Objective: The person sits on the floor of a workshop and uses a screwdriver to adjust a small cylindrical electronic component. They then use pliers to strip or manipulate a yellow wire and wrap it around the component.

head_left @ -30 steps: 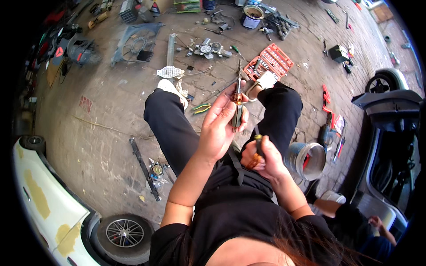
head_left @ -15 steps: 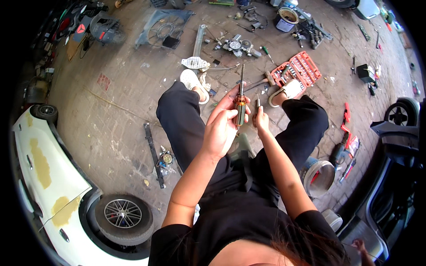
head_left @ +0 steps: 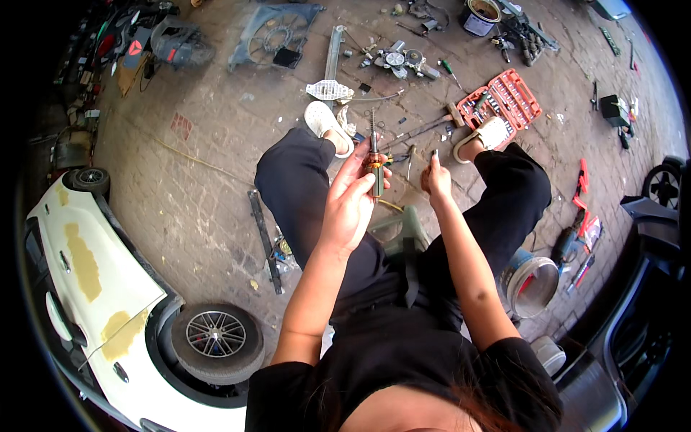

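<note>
A small motor armature [head_left: 377,176], with copper windings and a thin spiral-cut shaft, stands upright in my left hand [head_left: 353,189]. The thumb lies along its body and the fingers wrap behind it; the shaft points away from me. To the right of it my right hand [head_left: 437,181] is closed, well apart from the armature. A short light tip [head_left: 435,155] sticks up out of that fist, and the fingers hide the rest of this small piece. Below the hands, partly covered by my legs, is a green stool [head_left: 409,225].
Beyond my feet lie a hammer [head_left: 453,115], an orange socket set case [head_left: 512,97], motor parts [head_left: 397,61] and a fan shroud [head_left: 248,39]. A wheel [head_left: 248,338] is by the white car [head_left: 147,291] on the left. On the right stands a bucket [head_left: 533,306].
My right hand has moved to the right, away from the armature, and its small piece now shows less. My left hand has drawn slightly left with the armature. The whole view has shifted.
</note>
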{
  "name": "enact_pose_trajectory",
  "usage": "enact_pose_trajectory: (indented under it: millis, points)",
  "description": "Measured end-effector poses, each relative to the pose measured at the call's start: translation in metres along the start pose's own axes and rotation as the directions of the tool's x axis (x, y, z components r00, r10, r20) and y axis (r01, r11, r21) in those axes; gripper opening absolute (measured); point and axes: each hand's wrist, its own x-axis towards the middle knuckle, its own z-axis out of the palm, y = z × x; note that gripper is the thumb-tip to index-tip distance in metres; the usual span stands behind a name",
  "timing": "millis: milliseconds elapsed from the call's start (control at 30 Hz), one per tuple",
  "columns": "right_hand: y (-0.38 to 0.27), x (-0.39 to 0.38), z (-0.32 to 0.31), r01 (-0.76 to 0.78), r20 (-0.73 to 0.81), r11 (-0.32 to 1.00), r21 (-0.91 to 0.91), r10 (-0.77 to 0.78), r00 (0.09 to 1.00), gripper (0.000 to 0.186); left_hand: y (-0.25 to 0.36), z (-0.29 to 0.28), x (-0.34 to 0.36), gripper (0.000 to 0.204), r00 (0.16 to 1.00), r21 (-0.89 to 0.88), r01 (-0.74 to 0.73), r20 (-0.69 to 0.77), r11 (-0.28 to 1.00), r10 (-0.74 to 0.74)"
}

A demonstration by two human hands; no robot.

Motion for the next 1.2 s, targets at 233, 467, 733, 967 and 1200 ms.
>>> enact_pose_trajectory:
  millis: [233, 467, 733, 967, 1200]
  points:
    - [-0.105, -0.154, 0.065, 0.249, 0.386, 0.941, 0.231, -0.323, 0.864, 0.031, 0.001, 0.01, -0.016, 0.047, 0.997, 0.145, -0.072, 0.036, 0.987, 0.067]
    - [-0.119, -0.193, 0.077, 0.378, 0.412, 0.892, 0.249, -0.451, 0.792, 0.021, 0.014, 0.026, -0.033, 0.045, 0.967, 0.366, -0.253, 0.065, 0.896, 0.246]
    - [-0.128, -0.211, 0.08, 0.406, 0.445, 0.906, 0.12, -0.415, 0.794, 0.017, 0.017, 0.025, -0.049, 0.043, 0.956, 0.425, -0.293, 0.118, 0.857, 0.269]
    - [-0.133, -0.213, 0.078, 0.351, 0.486, 0.93, 0.108, -0.357, 0.798, 0.015, 0.023, 0.023, -0.051, 0.04, 0.937, 0.538, -0.348, 0.194, 0.768, 0.289]
    - [-0.133, -0.21, 0.072, 0.356, 0.522, 0.931, 0.087, -0.347, 0.779, 0.014, 0.022, 0.022, -0.053, 0.04, 0.967, 0.396, -0.237, 0.179, 0.887, 0.179]
